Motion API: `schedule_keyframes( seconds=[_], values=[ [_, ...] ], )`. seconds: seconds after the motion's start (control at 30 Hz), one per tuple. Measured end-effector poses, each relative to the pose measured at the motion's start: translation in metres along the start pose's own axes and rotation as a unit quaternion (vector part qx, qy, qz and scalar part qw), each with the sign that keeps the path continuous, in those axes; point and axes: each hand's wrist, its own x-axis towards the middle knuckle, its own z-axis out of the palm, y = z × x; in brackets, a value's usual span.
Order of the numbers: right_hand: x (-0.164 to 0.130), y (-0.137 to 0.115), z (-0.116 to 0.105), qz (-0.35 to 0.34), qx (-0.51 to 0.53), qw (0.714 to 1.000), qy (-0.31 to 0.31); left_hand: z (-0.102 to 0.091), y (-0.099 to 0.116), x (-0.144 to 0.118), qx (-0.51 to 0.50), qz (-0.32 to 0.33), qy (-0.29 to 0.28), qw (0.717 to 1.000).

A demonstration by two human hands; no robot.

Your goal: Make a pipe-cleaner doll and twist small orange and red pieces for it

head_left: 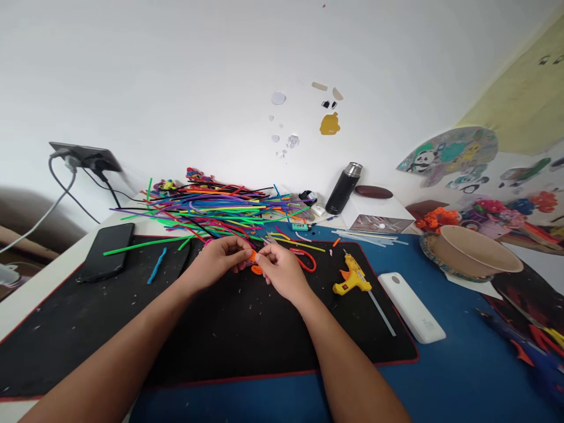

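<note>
Above the black mat (238, 335), my left hand (222, 258) pinches a small orange fuzzy piece, which looks like bent pipe cleaner (252, 256), between thumb and fingers. My right hand (282, 270) is closed on the other side of the same piece, its fingertips almost meeting those of the left. An orange loop (257, 269) shows just below the fingertips; whether it joins the held piece I cannot tell. Red-handled scissors (308, 261) lie partly behind my right hand, blades pointing away. A short twisted blue pipe cleaner (157, 266) rests left of my left hand.
Behind the hands lies a pile of coloured pipe cleaners (220, 205). To the right are a yellow glue gun (353, 275), a white power bank (412, 306) and a beige bowl (480, 249). A black phone (108, 251) sits left; a black flask (343, 189) leans near the wall.
</note>
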Motion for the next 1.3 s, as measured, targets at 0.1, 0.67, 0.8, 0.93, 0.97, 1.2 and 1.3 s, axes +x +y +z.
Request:
schedule_keyframes(
  seconds=[0.1, 0.67, 0.8, 0.93, 0.97, 1.2, 1.3],
  values=[
    [0.0009, -0.0013, -0.0016, -0.008, 0.031, 0.999, 0.018, 0.0009, -0.0015, 0.0008, -0.047, -0.013, -0.011, 0.999],
    [-0.0012, -0.0067, -0.0018, -0.013, 0.036, 0.999, 0.01, 0.0025, -0.0036, 0.0014, 0.0, -0.003, -0.013, 1.0],
    [-0.0026, -0.01, -0.0012, -0.006, 0.042, 0.999, 0.001, 0.0024, -0.0056, 0.0003, 0.029, 0.003, -0.008, 1.0],
    [-0.0021, -0.0086, -0.0009, -0.001, 0.058, 0.998, -0.008, 0.0034, -0.0049, -0.0006, 0.025, 0.013, -0.012, 1.0],
    [-0.0018, -0.008, -0.0011, -0.001, 0.062, 0.998, -0.008, 0.0037, -0.0039, -0.0006, 0.017, 0.014, -0.012, 1.0],
    [-0.0002, -0.0066, -0.003, -0.001, 0.072, 0.997, 0.003, 0.0076, 0.0022, -0.0014, -0.06, 0.023, -0.027, 0.998],
    [-0.0002, -0.0069, -0.0024, 0.003, 0.079, 0.997, 0.0, 0.0098, 0.0009, -0.0024, -0.059, 0.04, -0.02, 0.997]
  ],
)
